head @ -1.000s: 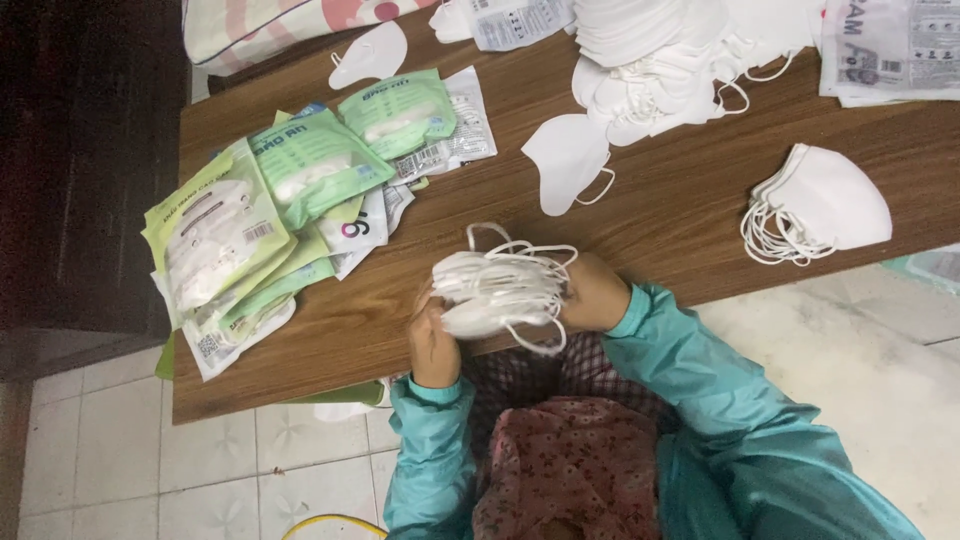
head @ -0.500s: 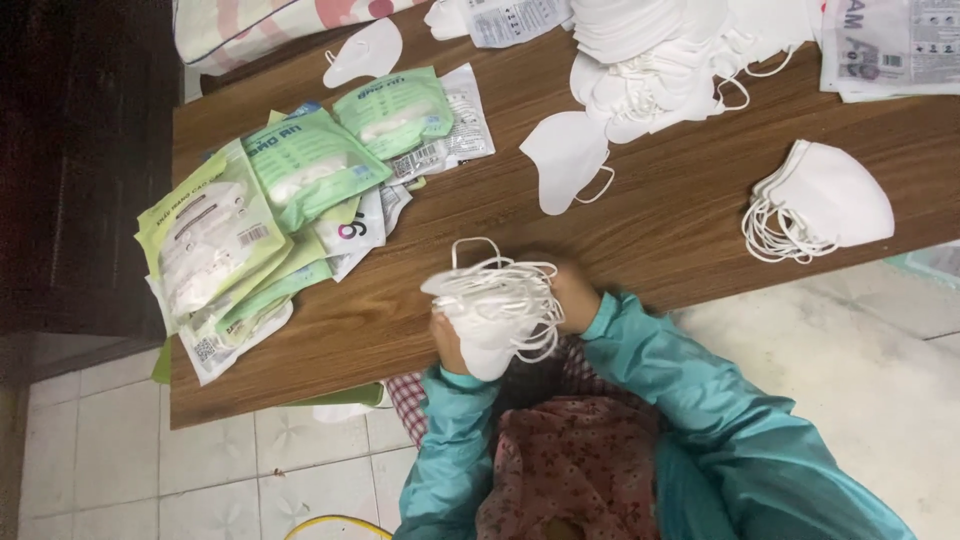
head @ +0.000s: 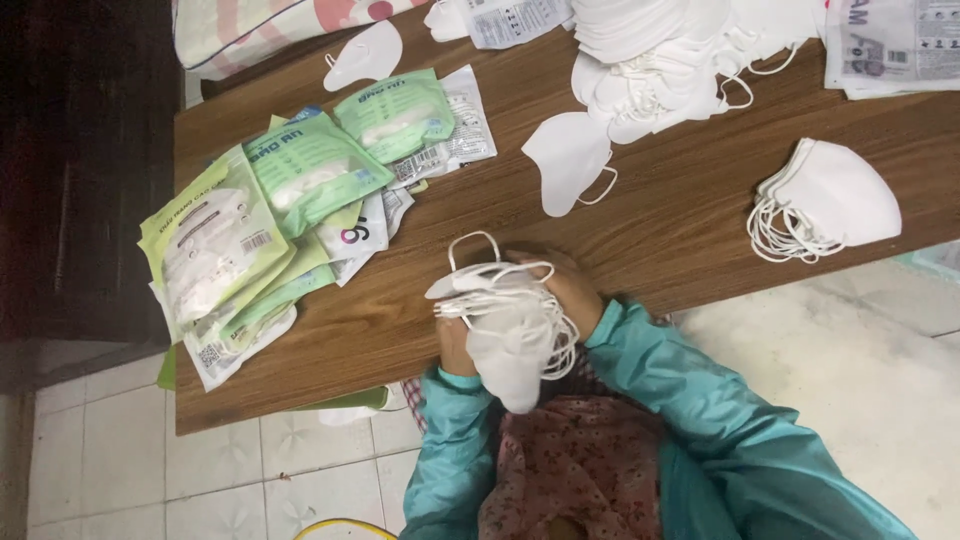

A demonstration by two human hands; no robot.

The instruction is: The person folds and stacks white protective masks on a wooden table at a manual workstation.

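Observation:
Both my hands grip one stack of white face masks (head: 505, 330) with loose ear loops, held at the near edge of the wooden table (head: 660, 225). My left hand (head: 455, 345) holds the stack from the left side, mostly hidden behind the masks. My right hand (head: 570, 290) wraps over the stack's top right. The stack is tilted, its lower end pointing toward my lap. Teal sleeves cover both my arms.
Green and white packaged mask bags (head: 270, 215) lie fanned out at the table's left. A single white mask (head: 565, 160) lies mid-table, a big heap of masks (head: 670, 55) at the back, a small stack (head: 830, 200) at right. Tiled floor lies below.
The mask stack has turned from lying flat to tilting downward toward my lap, and both hands have shifted slightly right along the table edge.

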